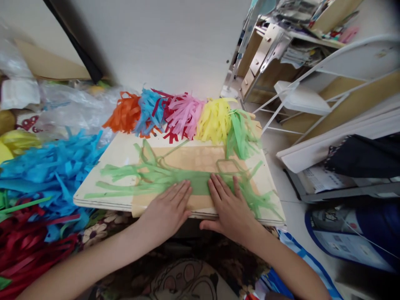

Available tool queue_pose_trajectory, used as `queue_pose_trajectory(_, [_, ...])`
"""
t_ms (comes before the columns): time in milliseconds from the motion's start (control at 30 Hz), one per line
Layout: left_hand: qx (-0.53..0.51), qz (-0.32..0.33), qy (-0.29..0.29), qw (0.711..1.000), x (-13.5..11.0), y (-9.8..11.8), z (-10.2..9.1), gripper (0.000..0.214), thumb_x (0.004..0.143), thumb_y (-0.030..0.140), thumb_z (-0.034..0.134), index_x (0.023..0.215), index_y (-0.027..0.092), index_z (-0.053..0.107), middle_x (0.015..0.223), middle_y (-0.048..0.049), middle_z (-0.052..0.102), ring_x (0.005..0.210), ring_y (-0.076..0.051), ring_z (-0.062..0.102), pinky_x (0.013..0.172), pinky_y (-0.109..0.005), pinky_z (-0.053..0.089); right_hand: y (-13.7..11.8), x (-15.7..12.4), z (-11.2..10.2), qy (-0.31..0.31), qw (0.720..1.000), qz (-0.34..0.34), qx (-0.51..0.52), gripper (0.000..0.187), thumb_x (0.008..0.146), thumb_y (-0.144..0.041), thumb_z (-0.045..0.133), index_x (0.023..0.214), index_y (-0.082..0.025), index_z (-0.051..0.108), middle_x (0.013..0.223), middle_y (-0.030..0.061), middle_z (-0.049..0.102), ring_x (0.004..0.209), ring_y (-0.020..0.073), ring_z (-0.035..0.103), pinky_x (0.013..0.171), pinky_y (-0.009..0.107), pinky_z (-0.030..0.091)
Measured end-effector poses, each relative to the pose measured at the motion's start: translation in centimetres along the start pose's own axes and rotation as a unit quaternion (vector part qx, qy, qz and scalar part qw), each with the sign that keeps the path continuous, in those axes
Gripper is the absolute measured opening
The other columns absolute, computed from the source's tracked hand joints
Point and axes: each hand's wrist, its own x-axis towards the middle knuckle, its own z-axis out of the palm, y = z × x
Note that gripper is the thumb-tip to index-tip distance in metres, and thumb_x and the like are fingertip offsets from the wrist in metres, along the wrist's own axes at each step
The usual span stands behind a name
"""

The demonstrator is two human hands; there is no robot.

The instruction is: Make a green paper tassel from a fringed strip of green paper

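A length of fringed green tissue paper [200, 183] lies flat across the board [121, 156], its cut strips spreading to the left and right. My left hand [167, 210] rests flat on its near edge with the fingers together and stretched out. Palm down, my right hand [229, 208] presses on the green paper a little to the right, fingers extended and thumb apart. Along the board's far edge sit tassels in a row: orange [125, 114], blue [151, 110], pink [186, 112], yellow [215, 118] and green [242, 131]. Dark red strips show around the pink one.
Heaps of blue paper strips [59, 166] and dark red strips [29, 246] lie left of the board. Behind it stands a white panel [162, 41]. To the right are a white folding chair [304, 100] and a blue container [359, 233].
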Motion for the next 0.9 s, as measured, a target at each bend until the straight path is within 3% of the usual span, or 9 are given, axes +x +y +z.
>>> queue_pose_trajectory(100, [0.012,0.01,0.041,0.999,-0.4,-0.5,-0.8,0.027,0.075,0.024,0.042,0.093,0.008,0.056,0.099,-0.0067,0.057,0.093,-0.016,0.049,0.084,-0.029,0.035,-0.3,-0.2,-0.4,0.012,1.0,-0.003,-0.004,0.078,0.065,-0.067,0.028,0.124,-0.017,0.029,0.129,0.018,0.026,0.12,0.0289,0.02,0.094,0.054,0.008])
queue_pose_trajectory(200, [-0.008,0.024,0.041,0.999,-0.3,-0.3,-1.7,0.018,0.073,0.024,0.047,0.082,0.013,0.057,0.083,-0.0022,0.059,0.079,-0.014,0.052,0.073,-0.029,0.038,-1.1,-0.6,-0.7,0.038,0.999,0.011,-0.019,0.057,0.072,-0.057,0.035,0.118,-0.024,0.038,0.126,0.0132,0.033,0.118,0.027,0.024,0.093,0.054,0.009])
queue_pose_trajectory(367, [-0.042,0.063,0.031,0.997,-0.4,0.1,-2.2,0.013,0.069,0.023,0.051,0.079,0.015,0.055,0.065,0.0014,0.054,0.063,-0.013,0.049,0.061,-0.028,0.036,-2.6,-1.3,-0.1,0.157,0.986,-0.002,-0.055,0.027,0.077,-0.035,0.045,0.097,-0.02,0.055,0.117,0.0043,0.046,0.108,0.0234,0.037,0.095,0.053,0.01])
queue_pose_trajectory(467, [-0.093,0.062,0.031,0.993,-0.3,0.2,-2.2,0.003,0.068,0.018,0.051,0.069,0.016,0.053,0.058,0.0028,0.049,0.058,-0.012,0.045,0.059,-0.027,0.035,-3.0,-1.3,0.4,0.2,0.978,-0.033,-0.05,0.018,0.076,-0.024,0.047,0.089,-0.017,0.057,0.093,0.001,0.059,0.086,0.0158,0.049,0.093,0.044,0.02])
queue_pose_trajectory(633, [-0.186,-0.025,-0.043,0.981,0.1,0.0,-2.6,0.012,0.074,0.018,0.042,0.066,0.016,0.051,0.062,0.0007,0.05,0.061,-0.012,0.046,0.057,-0.026,0.036,-2.2,-0.9,0.0,0.165,0.983,-0.078,0.024,0.014,0.077,-0.019,0.045,0.083,-0.017,0.057,0.069,-0.0023,0.058,0.066,0.01,0.048,0.08,0.033,0.031])
queue_pose_trajectory(767, [-0.143,-0.063,-0.056,0.986,0.5,-0.1,-2.7,0.015,0.075,0.015,0.039,0.063,0.016,0.048,0.057,0.0006,0.048,0.055,-0.014,0.045,0.052,-0.026,0.036,-0.9,-0.4,-1.0,0.108,0.99,-0.065,0.069,0.018,0.078,-0.017,0.042,0.068,-0.017,0.056,0.063,-0.0008,0.055,0.063,0.0112,0.048,0.071,0.029,0.031])
queue_pose_trajectory(900, [-0.118,-0.083,-0.081,0.986,1.3,-0.8,-2.7,0.017,0.075,0.017,0.039,0.059,0.015,0.047,0.051,0.0002,0.048,0.05,-0.014,0.046,0.047,-0.025,0.034,0.2,0.4,-1.5,0.074,0.995,-0.052,0.04,0.022,0.078,-0.018,0.041,0.059,-0.016,0.053,0.057,0.0008,0.052,0.058,0.0131,0.046,0.065,0.028,0.029])
